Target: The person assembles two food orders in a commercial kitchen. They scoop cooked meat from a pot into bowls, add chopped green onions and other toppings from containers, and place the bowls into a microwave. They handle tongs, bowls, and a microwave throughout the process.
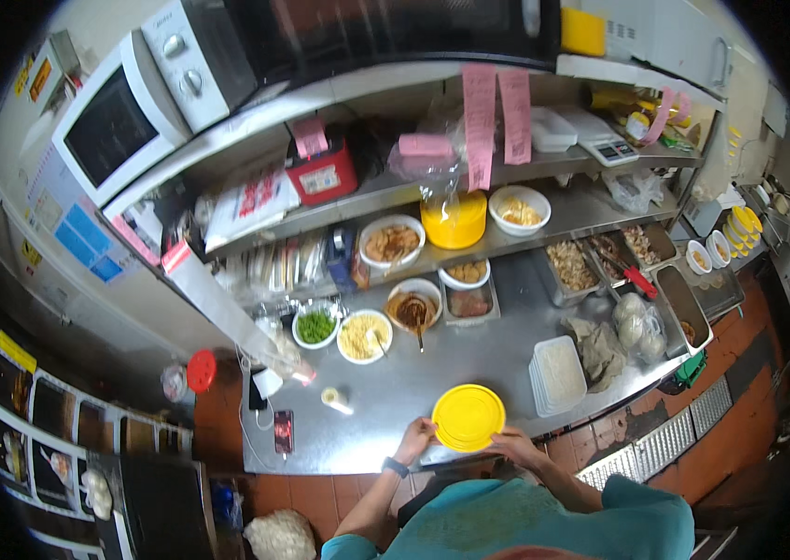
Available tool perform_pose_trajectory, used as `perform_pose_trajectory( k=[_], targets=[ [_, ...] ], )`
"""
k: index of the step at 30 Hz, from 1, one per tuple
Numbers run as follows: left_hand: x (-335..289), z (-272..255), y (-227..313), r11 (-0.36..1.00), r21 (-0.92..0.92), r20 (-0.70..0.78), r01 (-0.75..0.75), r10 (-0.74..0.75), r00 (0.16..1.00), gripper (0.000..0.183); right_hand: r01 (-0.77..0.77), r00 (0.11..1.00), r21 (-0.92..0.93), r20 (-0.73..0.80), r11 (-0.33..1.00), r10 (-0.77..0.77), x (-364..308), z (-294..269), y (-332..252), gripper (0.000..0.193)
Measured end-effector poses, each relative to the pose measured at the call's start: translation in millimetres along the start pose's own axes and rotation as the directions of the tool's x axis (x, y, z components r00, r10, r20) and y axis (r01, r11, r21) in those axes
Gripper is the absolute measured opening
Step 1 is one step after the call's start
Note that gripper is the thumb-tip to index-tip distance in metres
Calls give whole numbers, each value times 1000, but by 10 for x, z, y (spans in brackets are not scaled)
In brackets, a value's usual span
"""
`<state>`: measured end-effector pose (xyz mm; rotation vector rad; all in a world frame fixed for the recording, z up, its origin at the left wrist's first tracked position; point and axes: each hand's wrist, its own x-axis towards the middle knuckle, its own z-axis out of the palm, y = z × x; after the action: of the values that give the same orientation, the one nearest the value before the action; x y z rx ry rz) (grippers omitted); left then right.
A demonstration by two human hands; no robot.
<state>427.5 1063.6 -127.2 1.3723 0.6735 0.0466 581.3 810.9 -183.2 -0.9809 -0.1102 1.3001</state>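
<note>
A round yellow plate (pixel 468 417) is held over the front edge of the steel counter (pixel 385 392). My left hand (pixel 416 439) grips its left rim, with a dark watch on that wrist. My right hand (pixel 518 447) holds the rim at the lower right. Both sets of fingers are partly hidden by the plate. To its left a small pale cylindrical bottle (pixel 336 401) lies on the counter. On the right stands a stack of white rectangular containers (pixel 558 375).
Bowls of chopped greens (pixel 316 327), pale shreds (pixel 364 336) and dark sauce (pixel 413 306) line the counter's back. Metal trays of cut food (pixel 572 267) stand at the right, near red-handled tongs (pixel 636 278). A phone (pixel 284 432) lies front left. Shelves (pixel 395 201) overhang the back.
</note>
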Motion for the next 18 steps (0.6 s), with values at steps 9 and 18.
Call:
perform_pose_trajectory(
  k=[9,18],
  targets=[
    [-255,1138,4896,-173,573,46,-801,983,-179,53,496,845,-87,-178,864,-504,-1433,784,-1888,30],
    [-660,1552,6339,-100,542,53,-834,995,-85,77,667,741,-184,61,722,-669,-1759,1781,-3961,42]
  ],
)
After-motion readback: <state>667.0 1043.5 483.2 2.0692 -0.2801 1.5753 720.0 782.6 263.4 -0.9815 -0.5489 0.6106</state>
